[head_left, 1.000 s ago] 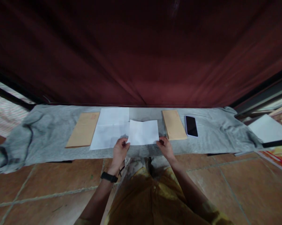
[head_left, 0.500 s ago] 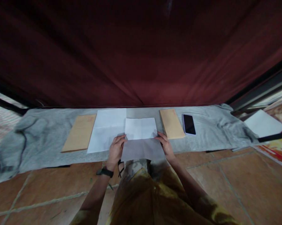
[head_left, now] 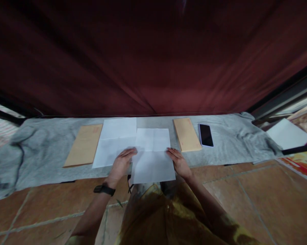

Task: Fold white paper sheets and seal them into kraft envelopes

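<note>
A white sheet of paper (head_left: 153, 165) with crossing creases is spread in front of me. Its far half rests on the grey cloth, while its near half reaches past the cloth's front edge above my lap. At the sheet's left edge, near the middle crease, my left hand (head_left: 123, 161) pinches it, the thumb mostly hidden. My right hand (head_left: 177, 161) grips the opposite edge at about the same height, fingers close together. Just left of the sheet lies a larger creased white paper (head_left: 114, 144), partly beside my left hand.
A brown envelope (head_left: 83, 146) lies at the left, and another brown envelope (head_left: 187, 134) at the right, beside a phone (head_left: 206, 135). All rest on a grey cloth (head_left: 232, 139) before a dark red curtain (head_left: 153, 68). Tiled floor (head_left: 53, 200) shows below.
The sheet's near half has opened out flatter and reaches closer to me. My left wrist has shifted left and lower; both hands stay at the sheet's side edges.
</note>
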Demonstrator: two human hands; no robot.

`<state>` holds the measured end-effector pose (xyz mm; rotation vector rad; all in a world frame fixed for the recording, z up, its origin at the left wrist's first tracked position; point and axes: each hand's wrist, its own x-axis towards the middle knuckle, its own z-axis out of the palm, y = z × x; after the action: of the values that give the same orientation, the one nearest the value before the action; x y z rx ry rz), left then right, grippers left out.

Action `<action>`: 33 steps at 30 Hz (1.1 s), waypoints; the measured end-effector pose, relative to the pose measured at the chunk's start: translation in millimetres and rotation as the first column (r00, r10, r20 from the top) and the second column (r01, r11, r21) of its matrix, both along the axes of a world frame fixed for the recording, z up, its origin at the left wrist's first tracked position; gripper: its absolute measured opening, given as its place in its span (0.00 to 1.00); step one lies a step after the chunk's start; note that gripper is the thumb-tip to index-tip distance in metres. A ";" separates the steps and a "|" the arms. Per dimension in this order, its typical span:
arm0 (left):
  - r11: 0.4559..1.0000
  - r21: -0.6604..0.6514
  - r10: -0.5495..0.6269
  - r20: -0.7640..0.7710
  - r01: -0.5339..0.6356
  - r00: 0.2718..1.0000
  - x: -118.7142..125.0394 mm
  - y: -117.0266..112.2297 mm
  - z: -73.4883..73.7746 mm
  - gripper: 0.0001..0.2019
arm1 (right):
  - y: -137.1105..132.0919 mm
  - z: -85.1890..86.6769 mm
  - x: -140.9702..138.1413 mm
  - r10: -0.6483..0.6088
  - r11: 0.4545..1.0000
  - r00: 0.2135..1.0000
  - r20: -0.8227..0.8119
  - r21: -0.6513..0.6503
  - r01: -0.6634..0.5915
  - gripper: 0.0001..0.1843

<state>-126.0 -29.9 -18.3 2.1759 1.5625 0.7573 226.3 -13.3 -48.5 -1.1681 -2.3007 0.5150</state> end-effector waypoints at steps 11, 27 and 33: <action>0.922 -0.112 -0.386 -0.183 0.371 0.904 110.4 64.3 -1.3 0.24 | -2.3 -0.7 -0.7 0.006 1.000 0.999 0.049 0.021 -0.008 0.33; 0.986 -0.107 -0.140 -0.128 0.127 0.982 -7.8 -1.6 0.3 0.25 | -0.7 0.3 7.3 0.092 0.996 0.996 0.015 -0.002 -0.092 0.38; 0.985 -0.095 -0.150 -0.078 0.143 0.986 -8.4 -19.8 6.4 0.34 | -0.8 -0.1 7.7 0.048 0.999 0.993 -0.104 -0.010 -0.050 0.33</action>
<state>-134.4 -49.7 -11.8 2.2541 1.4270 0.5467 233.9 -14.2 -48.7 -1.0674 -2.2452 0.5947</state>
